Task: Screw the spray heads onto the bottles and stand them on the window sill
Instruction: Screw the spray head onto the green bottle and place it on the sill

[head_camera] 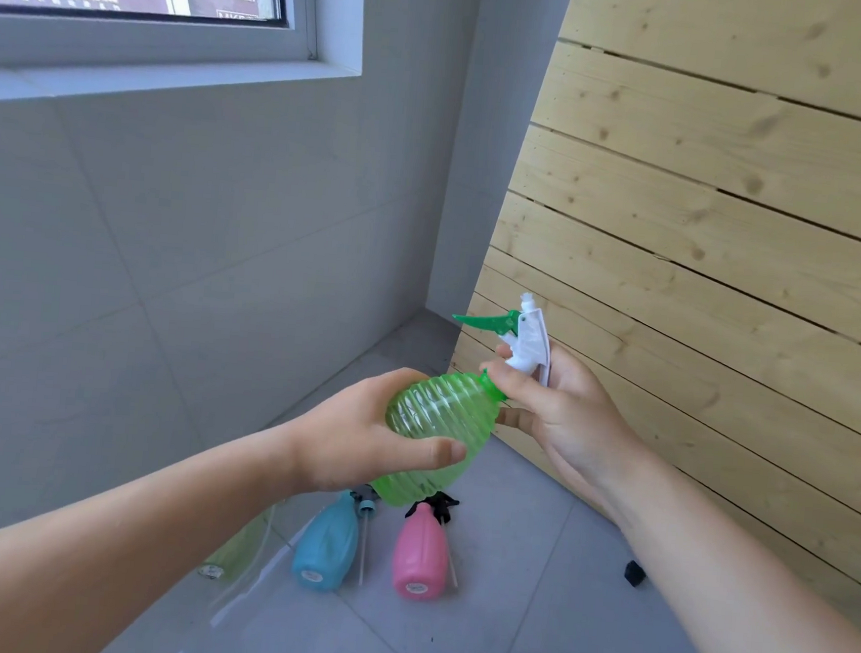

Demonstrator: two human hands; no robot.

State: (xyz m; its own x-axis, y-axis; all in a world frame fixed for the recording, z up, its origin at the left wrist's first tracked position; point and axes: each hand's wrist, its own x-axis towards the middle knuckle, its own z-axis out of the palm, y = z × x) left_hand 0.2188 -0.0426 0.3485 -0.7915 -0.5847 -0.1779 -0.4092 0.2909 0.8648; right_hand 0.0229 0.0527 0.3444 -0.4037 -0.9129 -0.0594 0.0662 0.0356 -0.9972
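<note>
The left hand [358,436] clamps the green bottle [436,429] tilted toward 1 o'clock, steadying it while the right hand [555,413] pinches and turns the spray head [527,341].

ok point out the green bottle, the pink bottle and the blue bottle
green bottle [436,429], head view, ribbed body between the hands
pink bottle [418,552], head view, side of its body
blue bottle [326,545], head view, side of its body

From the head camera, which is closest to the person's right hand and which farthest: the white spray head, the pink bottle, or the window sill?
1. White spray head: gripped in the right hand, at the neck of the green bottle.
2. Pink bottle: lying on the floor, below the hands.
3. Window sill: high on the wall, far up and to the left.
</note>
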